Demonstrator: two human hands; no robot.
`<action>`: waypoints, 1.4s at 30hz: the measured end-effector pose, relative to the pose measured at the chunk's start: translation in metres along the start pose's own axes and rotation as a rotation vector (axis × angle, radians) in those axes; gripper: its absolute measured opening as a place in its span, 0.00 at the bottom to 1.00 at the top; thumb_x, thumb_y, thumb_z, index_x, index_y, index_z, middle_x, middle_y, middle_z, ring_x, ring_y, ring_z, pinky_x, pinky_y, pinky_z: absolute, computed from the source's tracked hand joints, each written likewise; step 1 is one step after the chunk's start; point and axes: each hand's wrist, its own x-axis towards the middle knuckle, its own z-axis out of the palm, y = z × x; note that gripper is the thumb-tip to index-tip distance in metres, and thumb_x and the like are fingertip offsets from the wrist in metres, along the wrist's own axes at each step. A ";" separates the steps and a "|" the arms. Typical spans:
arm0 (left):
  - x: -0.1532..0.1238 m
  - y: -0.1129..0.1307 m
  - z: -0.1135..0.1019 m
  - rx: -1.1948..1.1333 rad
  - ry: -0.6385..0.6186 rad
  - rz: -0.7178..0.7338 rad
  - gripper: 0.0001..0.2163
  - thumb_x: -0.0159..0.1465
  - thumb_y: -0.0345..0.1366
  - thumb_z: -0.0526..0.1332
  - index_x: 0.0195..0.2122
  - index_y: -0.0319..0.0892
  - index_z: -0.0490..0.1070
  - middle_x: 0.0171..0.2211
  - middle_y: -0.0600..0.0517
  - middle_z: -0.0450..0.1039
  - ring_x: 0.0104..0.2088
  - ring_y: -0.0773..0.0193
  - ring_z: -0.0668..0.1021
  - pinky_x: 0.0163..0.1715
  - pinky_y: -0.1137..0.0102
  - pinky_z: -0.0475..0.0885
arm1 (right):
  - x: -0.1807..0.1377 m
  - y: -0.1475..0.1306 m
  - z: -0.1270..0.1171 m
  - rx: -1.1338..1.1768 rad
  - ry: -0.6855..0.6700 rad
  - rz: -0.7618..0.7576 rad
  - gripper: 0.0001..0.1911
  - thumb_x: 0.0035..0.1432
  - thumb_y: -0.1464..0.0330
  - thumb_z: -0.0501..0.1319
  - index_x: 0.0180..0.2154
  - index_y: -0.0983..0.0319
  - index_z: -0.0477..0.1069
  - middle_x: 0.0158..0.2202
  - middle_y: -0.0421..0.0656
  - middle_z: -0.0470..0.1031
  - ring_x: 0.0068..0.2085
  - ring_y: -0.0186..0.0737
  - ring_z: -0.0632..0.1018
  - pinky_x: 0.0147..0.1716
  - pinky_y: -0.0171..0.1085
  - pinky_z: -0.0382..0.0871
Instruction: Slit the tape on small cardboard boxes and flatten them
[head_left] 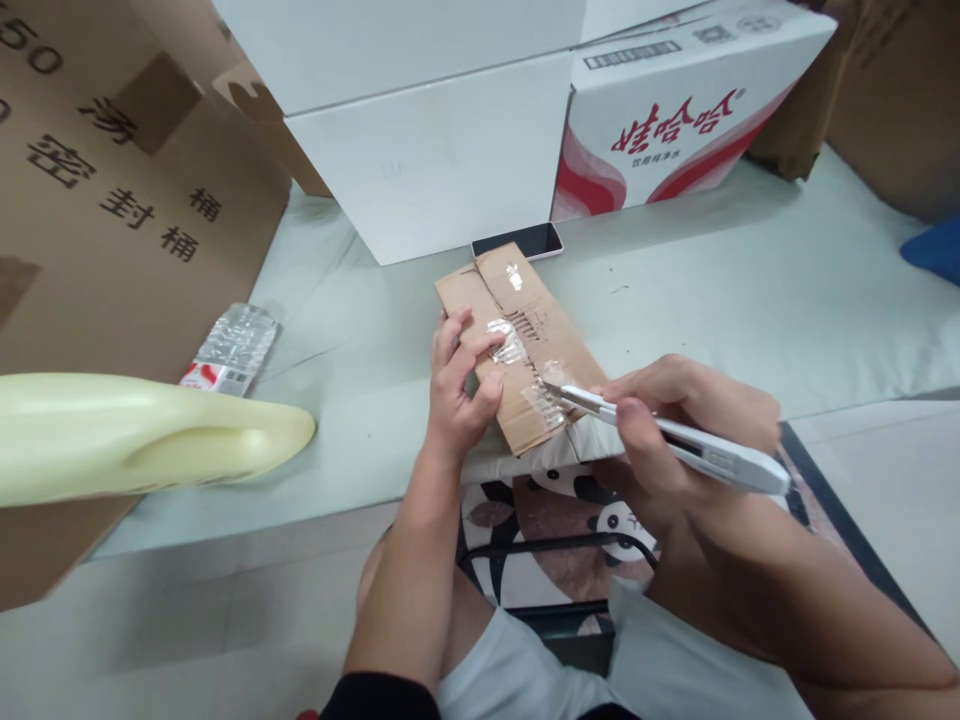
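Observation:
A flat brown cardboard box (551,310) lies on the pale green cloth near the table's front edge. Clear tape and dark scribbled marks show along its seam. My left hand (461,390) grips the box by its left side, fingers over the top. In my right hand (667,420) is a white utility knife (712,455), held by its handle. Its blade tip meets the taped seam near the box's near end. Part of a dark phone (536,241) shows just behind the box.
White cartons (442,170) stand at the back, one with red printing (675,130). To the left are a large brown carton (150,250), a plastic water bottle (240,345) and a pale yellow object (187,435) jutting inward. A blue thing (934,250) lies far right.

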 end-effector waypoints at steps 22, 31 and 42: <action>0.000 0.001 0.004 -0.021 0.033 0.049 0.20 0.71 0.50 0.52 0.54 0.46 0.75 0.64 0.42 0.65 0.68 0.46 0.68 0.68 0.45 0.63 | -0.005 -0.012 -0.016 0.021 -0.033 0.029 0.08 0.61 0.74 0.61 0.30 0.60 0.72 0.26 0.39 0.77 0.25 0.34 0.76 0.23 0.36 0.67; 0.000 -0.001 0.006 -0.042 0.049 0.053 0.18 0.71 0.49 0.54 0.53 0.46 0.75 0.65 0.42 0.64 0.67 0.46 0.69 0.68 0.44 0.61 | 0.000 -0.011 -0.016 0.037 -0.075 0.010 0.08 0.62 0.74 0.60 0.29 0.60 0.72 0.25 0.40 0.77 0.23 0.33 0.75 0.23 0.35 0.68; 0.001 -0.003 0.006 -0.040 0.062 0.042 0.20 0.71 0.52 0.54 0.52 0.47 0.76 0.65 0.42 0.65 0.66 0.45 0.69 0.67 0.43 0.62 | -0.002 -0.002 -0.024 0.109 -0.013 0.030 0.09 0.61 0.73 0.61 0.27 0.60 0.69 0.24 0.39 0.77 0.23 0.33 0.76 0.22 0.34 0.66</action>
